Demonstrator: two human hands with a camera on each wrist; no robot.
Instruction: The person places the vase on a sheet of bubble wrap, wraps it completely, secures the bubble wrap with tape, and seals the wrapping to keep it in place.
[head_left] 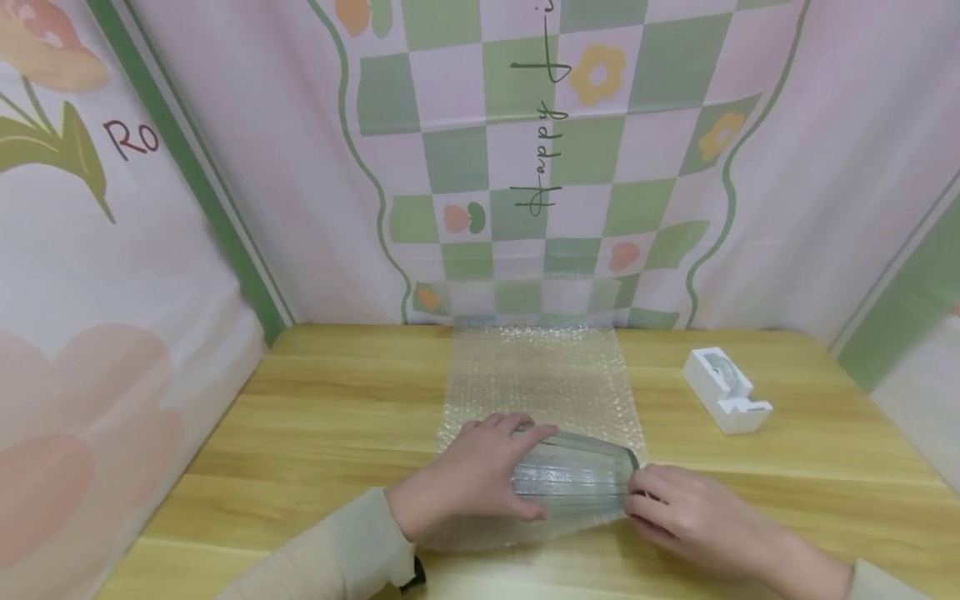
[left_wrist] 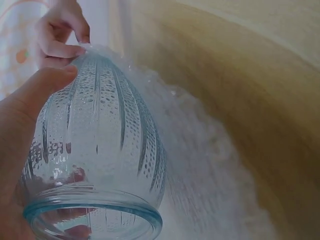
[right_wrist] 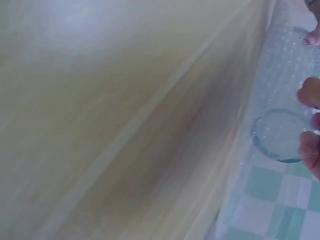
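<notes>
A clear ribbed glass vase [head_left: 573,471] lies on its side on a sheet of bubble wrap [head_left: 540,375]. My left hand [head_left: 480,467] holds the vase near its mouth, thumb on the near side and fingers over the far side. The open rim [left_wrist: 95,206] faces the camera in the left wrist view. At the other end, beside the vase's base, my right hand [head_left: 686,508] pinches the edge of the bubble wrap. Only fingertips of that hand show in the right wrist view, next to the round glass base [right_wrist: 280,135].
A white tape dispenser [head_left: 726,392] with a roll in it stands on the wooden table [head_left: 337,392], right of the bubble wrap. The wrap runs back to the table's far edge, where a patterned curtain [head_left: 517,167] hangs. More curtain borders both sides.
</notes>
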